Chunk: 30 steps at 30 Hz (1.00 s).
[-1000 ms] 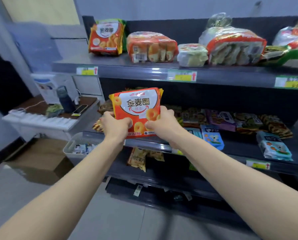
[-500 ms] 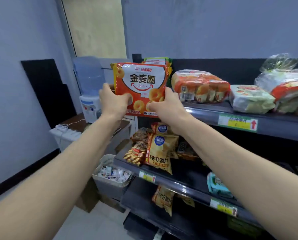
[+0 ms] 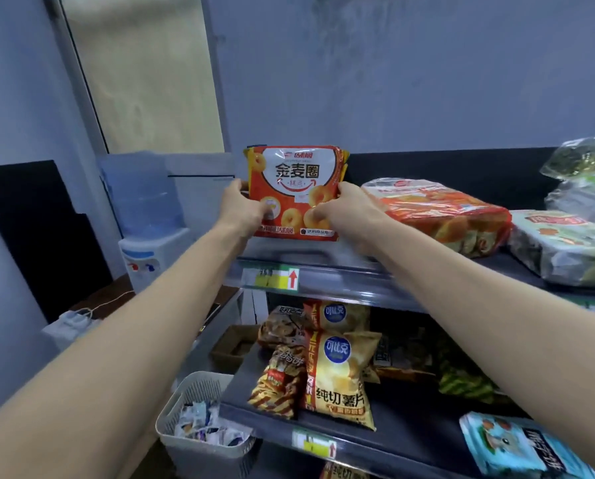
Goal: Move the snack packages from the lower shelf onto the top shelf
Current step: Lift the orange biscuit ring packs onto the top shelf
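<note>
A grey-blue wall (image 3: 410,81) backs the dark top shelf (image 3: 375,281), whose left end lies just under the grip. A water dispenser (image 3: 144,216) stands to its left, and chip bags (image 3: 337,375) sit below on the lower shelf (image 3: 254,418). Both arms reach forward. The left hand (image 3: 244,209) and right hand (image 3: 346,210) pinch the upright orange snack package (image 3: 294,178) by its sides.

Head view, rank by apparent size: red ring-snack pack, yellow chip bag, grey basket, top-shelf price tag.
1-2. red ring-snack pack, grey basket: alike, basket nearer.
3. yellow chip bag.
4. price tag.
</note>
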Motion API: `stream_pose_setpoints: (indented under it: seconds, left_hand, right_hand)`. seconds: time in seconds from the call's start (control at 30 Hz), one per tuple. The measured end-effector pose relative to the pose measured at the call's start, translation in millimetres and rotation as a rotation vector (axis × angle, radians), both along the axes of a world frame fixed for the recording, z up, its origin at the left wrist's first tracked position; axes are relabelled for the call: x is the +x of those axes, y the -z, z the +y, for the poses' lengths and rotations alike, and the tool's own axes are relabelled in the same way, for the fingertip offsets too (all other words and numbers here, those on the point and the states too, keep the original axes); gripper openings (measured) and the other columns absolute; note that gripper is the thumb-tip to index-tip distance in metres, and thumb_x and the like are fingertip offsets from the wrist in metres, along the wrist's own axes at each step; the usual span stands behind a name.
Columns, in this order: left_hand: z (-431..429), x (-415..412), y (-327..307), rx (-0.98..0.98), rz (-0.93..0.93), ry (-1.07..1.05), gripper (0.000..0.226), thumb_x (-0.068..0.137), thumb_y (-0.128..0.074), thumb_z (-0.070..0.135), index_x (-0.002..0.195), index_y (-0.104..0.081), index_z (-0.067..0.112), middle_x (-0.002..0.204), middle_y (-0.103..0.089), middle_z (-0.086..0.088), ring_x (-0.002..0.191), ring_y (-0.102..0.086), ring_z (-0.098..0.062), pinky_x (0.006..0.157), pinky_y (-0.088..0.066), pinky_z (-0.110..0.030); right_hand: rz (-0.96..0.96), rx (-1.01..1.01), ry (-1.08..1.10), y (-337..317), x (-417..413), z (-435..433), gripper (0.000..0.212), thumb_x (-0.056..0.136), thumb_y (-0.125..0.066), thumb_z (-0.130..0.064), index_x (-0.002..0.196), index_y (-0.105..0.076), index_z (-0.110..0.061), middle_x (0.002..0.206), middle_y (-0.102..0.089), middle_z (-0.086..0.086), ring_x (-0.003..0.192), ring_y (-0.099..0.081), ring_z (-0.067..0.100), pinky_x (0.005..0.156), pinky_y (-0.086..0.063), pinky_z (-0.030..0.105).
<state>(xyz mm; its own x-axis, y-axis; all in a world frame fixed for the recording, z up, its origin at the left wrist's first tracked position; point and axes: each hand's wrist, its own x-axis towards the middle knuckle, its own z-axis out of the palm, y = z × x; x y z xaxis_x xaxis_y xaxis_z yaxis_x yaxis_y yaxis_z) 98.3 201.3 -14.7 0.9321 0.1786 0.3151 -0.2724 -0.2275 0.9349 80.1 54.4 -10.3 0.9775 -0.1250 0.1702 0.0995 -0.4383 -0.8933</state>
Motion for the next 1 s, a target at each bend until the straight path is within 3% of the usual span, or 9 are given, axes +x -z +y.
stream_pose_setpoints:
  seconds: [0.1,0.17,0.3,0.37,0.47,0.57,0.7,0.8,1.0]
  left_hand:
    - [10,31,5,0.043,0.029,0.088,0.043,0.084,-0.062,-0.004,0.122,-0.046,0.007,0.106,-0.056,-0.005,0.095,-0.057,-0.018,0.07,-0.049,-0.027]
    - [16,51,8,0.074,0.05,0.133,0.043,0.082,-0.064,-0.005,0.118,-0.045,0.007,0.106,-0.055,-0.005,0.095,-0.057,-0.018,0.071,-0.05,-0.028]
    - [29,86,13,0.16,0.162,0.189,0.052,0.071,-0.071,-0.005,0.107,-0.04,0.015,0.12,-0.054,-0.012,0.108,-0.057,-0.027,0.092,-0.051,-0.045]
    - [32,97,11,0.119,0.241,0.277,0.055,0.072,-0.068,-0.008,0.114,-0.038,0.012,0.118,-0.056,-0.013,0.105,-0.058,-0.028,0.081,-0.053,-0.043]
    - [34,108,7,0.018,0.305,0.395,0.063,0.074,-0.063,-0.012,0.125,-0.034,0.008,0.116,-0.057,-0.014,0.091,-0.06,-0.024,0.061,-0.05,-0.032]
    - [36,116,8,-0.044,0.325,0.462,0.071,0.072,-0.064,-0.013,0.132,-0.031,0.01,0.119,-0.057,-0.014,0.091,-0.061,-0.023,0.058,-0.052,-0.032]
    - [37,120,10,-0.083,0.356,0.539,0.053,0.074,-0.064,-0.011,0.12,-0.046,0.008,0.109,-0.064,-0.011,0.095,-0.064,-0.027,0.066,-0.055,-0.035]
    - [38,120,11,-0.106,0.36,0.571,0.045,0.075,-0.063,-0.013,0.115,-0.05,0.005,0.103,-0.066,-0.011,0.095,-0.065,-0.028,0.074,-0.056,-0.039]
    - [37,124,13,-0.088,0.269,0.537,0.05,0.075,-0.06,-0.019,0.114,-0.048,0.008,0.095,-0.064,-0.007,0.085,-0.063,-0.024,0.066,-0.053,-0.036]
  right_hand:
    - [0.023,0.059,0.034,2,19,3,0.033,0.087,-0.063,-0.009,0.117,-0.051,-0.009,0.113,-0.061,0.003,0.093,-0.062,0.018,0.075,-0.053,0.029]
    - [0.043,0.108,0.063,5,29,5,0.033,0.087,-0.062,-0.005,0.118,-0.05,-0.008,0.112,-0.062,0.004,0.092,-0.06,0.018,0.066,-0.05,0.025]
    - [0.105,0.185,0.164,9,51,8,0.046,0.085,-0.062,-0.003,0.125,-0.042,-0.012,0.117,-0.056,0.007,0.1,-0.059,0.021,0.081,-0.056,0.035]
    - [0.144,0.213,0.167,6,59,10,0.047,0.082,-0.063,-0.002,0.124,-0.042,-0.01,0.117,-0.059,0.009,0.103,-0.061,0.024,0.081,-0.055,0.037]
    - [0.194,0.261,0.16,4,69,19,0.067,0.073,-0.069,-0.003,0.133,-0.041,-0.006,0.109,-0.066,0.011,0.092,-0.067,0.025,0.063,-0.056,0.03]
    - [0.24,0.336,0.147,9,85,22,0.085,0.055,-0.073,-0.006,0.135,-0.042,-0.01,0.105,-0.069,0.01,0.09,-0.069,0.028,0.077,-0.058,0.04]
    - [0.256,0.419,0.175,4,87,24,0.04,0.07,-0.059,0.003,0.108,-0.061,-0.008,0.101,-0.072,0.012,0.095,-0.069,0.029,0.09,-0.053,0.041]
    - [0.26,0.417,0.205,5,89,24,0.046,0.062,-0.055,0.007,0.105,-0.062,-0.008,0.106,-0.07,0.013,0.097,-0.067,0.031,0.089,-0.053,0.041]
    - [0.202,0.365,0.218,9,95,24,0.036,0.077,-0.052,0.016,0.106,-0.06,-0.004,0.104,-0.068,0.015,0.094,-0.066,0.032,0.085,-0.055,0.044]
